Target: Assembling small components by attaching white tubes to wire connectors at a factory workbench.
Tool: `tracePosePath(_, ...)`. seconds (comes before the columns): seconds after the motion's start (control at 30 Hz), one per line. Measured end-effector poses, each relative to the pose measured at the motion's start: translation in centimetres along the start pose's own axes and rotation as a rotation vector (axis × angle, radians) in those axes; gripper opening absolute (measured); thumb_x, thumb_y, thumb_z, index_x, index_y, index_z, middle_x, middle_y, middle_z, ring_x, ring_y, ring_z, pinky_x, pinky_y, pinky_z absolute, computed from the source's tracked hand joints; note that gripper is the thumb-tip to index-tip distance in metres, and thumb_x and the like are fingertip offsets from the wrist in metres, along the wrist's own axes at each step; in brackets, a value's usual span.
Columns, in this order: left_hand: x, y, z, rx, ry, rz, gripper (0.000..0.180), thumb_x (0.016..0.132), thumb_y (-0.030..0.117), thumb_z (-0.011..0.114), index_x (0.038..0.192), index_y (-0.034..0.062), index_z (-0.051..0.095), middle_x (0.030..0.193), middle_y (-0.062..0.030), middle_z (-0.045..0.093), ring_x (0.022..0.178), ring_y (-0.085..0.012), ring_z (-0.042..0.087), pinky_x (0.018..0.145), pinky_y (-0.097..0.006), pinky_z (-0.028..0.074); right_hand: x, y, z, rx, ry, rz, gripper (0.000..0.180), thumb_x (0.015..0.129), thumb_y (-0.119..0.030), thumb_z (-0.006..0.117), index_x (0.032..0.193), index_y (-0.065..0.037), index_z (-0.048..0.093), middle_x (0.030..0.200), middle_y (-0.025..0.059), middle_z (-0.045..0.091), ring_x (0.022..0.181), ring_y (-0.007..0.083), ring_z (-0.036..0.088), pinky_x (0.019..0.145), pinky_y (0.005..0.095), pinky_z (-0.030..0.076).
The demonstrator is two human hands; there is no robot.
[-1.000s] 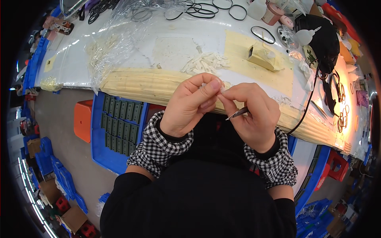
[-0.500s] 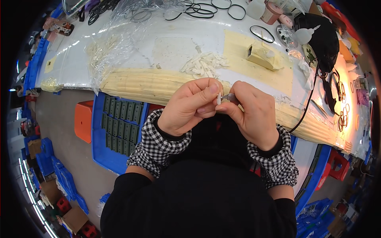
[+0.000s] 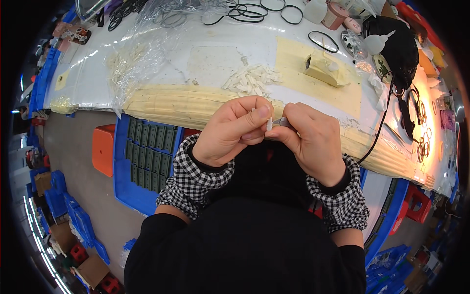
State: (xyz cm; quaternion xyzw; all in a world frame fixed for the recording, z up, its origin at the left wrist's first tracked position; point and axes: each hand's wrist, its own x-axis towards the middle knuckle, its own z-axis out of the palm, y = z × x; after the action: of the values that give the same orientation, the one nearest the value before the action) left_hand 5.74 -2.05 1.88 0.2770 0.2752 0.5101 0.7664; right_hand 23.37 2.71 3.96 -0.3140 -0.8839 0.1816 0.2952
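In front of my chest, my left hand (image 3: 234,128) pinches a small white strip (image 3: 270,124) between thumb and fingers, its end poking out past the thumb. My right hand (image 3: 314,141) is closed on a small grey metal blade (image 3: 281,122), whose tip reaches toward the strip; most of it is hidden by my fingers. The right thumb rests close to the strip's lower end. Just beyond my hands, a loose pile of similar white strips (image 3: 250,80) lies on the white table.
Padded yellowish material (image 3: 171,102) lines the table's near edge. A yellow taped block (image 3: 325,69) sits beyond on the right, near black rings (image 3: 323,42) and a squeeze bottle (image 3: 377,43). Below left is a blue crate (image 3: 139,196) of dark green parts beside an orange stool (image 3: 103,149).
The metal blade and my right fingers have shifted very slightly around the white strip, which now stands more upright. Both hands keep nearly the same place.
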Motion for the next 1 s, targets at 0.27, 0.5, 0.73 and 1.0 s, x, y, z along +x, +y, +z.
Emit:
tracePosePath(0.27, -0.04, 0.16, 0.10, 0.031, 0.026, 0.010, 0.024, 0.095, 0.024, 0.051, 0.088, 0.0018, 0.051, 0.072, 0.0014, 0.048, 0.053, 0.0002, 0.030, 0.047, -0.014, 0.025, -0.07, 0.08, 0.07, 0.003, 0.004, -0.004, 0.036, 0.078, -0.041, 0.065, 0.073, -0.009, 0.051, 0.058, 0.0039, 0.046, 0.050, 0.0223, 0.051, 0.045, 0.0325, 0.039)
tracePosePath(0.5, -0.10, 0.39, 0.22, 0.050, 0.027, 0.003, 0.024, 0.095, 0.024, 0.051, 0.087, 0.0013, 0.051, 0.070, 0.0019, 0.048, 0.053, 0.0001, 0.030, 0.047, -0.015, 0.025, 0.05, -0.11, -0.03, -0.011, 0.002, 0.003, 0.036, 0.077, -0.041, 0.065, 0.072, -0.009, 0.051, 0.057, 0.0040, 0.046, 0.050, 0.0227, 0.050, 0.044, 0.0326, 0.039)
tracePosePath(0.73, -0.13, 0.19, -0.16, 0.049, 0.015, 0.009, 0.022, 0.096, 0.022, 0.050, 0.087, 0.0016, 0.052, 0.075, 0.0006, 0.049, 0.053, 0.0001, 0.031, 0.047, -0.015, 0.025, -0.10, 0.05, -0.08, -0.023, -0.031, -0.004, 0.036, 0.077, -0.041, 0.066, 0.071, -0.009, 0.050, 0.057, 0.0039, 0.046, 0.050, 0.0228, 0.050, 0.044, 0.0329, 0.039)
tracePosePath(1.0, -0.28, 0.52, 0.40, 0.081, 0.051, 0.000, 0.022, 0.095, 0.022, 0.051, 0.086, 0.0022, 0.051, 0.071, 0.0020, 0.047, 0.053, 0.0002, 0.030, 0.047, -0.015, 0.024, -0.07, -0.08, -0.10, -0.023, -0.015, 0.001, 0.037, 0.078, -0.042, 0.064, 0.071, -0.009, 0.050, 0.058, 0.0039, 0.046, 0.051, 0.0231, 0.051, 0.045, 0.0329, 0.039)
